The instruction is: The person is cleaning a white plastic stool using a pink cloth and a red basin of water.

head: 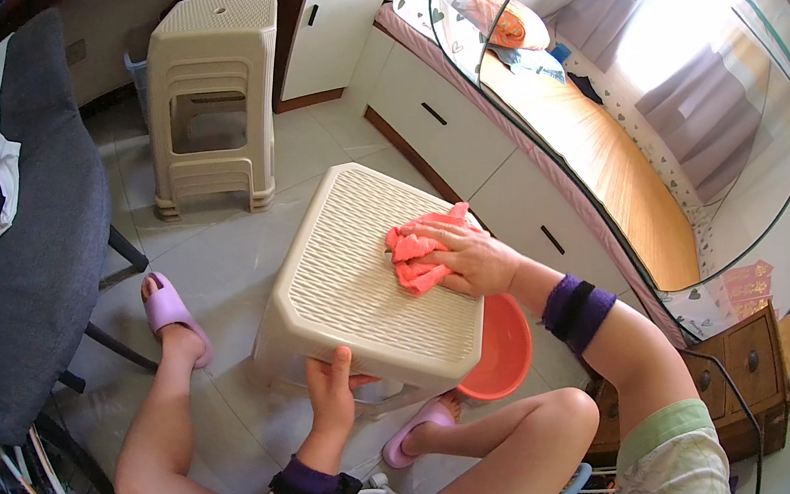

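Note:
A beige plastic stool (361,274) with a woven-pattern top stands tilted before me, between my legs. My left hand (336,392) grips its near edge, thumb on the side rim and fingers tucked beneath. Under my right hand (468,255), a coral-red cloth (415,255) lies bunched against the right part of the stool top, pressed by my spread fingers. Partly hidden behind the stool's right side, an orange-red plastic basin (504,353) rests on the floor. Purple wristbands are on both my forearms.
Stacked beige stools (211,121) stand at the back left. A grey upholstered chair (56,204) holds clothes at the left, above a bicycle wheel (88,487). The bed with white drawers (444,111) and a net tent runs along the right, near a wooden cabinet (747,356).

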Demonstrator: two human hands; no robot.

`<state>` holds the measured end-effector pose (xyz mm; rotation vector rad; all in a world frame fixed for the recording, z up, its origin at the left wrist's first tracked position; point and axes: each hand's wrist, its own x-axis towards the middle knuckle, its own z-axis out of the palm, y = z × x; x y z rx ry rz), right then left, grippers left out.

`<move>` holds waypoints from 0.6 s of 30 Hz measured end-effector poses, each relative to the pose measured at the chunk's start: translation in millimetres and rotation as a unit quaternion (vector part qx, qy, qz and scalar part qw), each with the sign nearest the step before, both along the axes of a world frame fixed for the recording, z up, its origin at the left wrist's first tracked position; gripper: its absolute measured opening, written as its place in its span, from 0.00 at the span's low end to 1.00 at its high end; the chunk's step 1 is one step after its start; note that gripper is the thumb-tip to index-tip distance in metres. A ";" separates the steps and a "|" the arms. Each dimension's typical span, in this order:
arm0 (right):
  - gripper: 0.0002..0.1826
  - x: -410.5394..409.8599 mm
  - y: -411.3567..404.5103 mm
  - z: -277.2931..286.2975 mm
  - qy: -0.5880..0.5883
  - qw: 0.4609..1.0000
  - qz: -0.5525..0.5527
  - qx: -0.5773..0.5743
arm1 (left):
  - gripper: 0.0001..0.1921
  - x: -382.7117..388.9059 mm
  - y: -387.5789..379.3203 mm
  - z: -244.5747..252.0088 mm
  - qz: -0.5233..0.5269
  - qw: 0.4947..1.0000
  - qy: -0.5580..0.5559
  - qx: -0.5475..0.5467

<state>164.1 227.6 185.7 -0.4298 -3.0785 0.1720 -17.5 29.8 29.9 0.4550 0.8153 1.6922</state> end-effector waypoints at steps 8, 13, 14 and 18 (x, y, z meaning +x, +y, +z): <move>0.18 21.3 18.3 -36.1 0.323 0.720 -0.436 -0.433 | 0.31 3.2 3.3 -6.6 -0.027 1.000 -0.007 0.000; 0.16 -12.4 -8.0 -33.0 0.183 0.957 -0.219 -0.052 | 0.33 5.3 0.9 -16.0 -0.003 1.000 -0.013 -0.011; 0.16 -14.8 -6.5 -31.1 0.193 0.946 -0.249 -0.073 | 0.34 5.9 1.5 -17.9 -0.008 1.000 -0.011 -0.006; 0.14 -46.7 -4.3 -20.2 0.161 0.963 -0.215 -0.015 | 0.30 12.9 3.1 -21.3 0.028 0.999 0.033 -0.005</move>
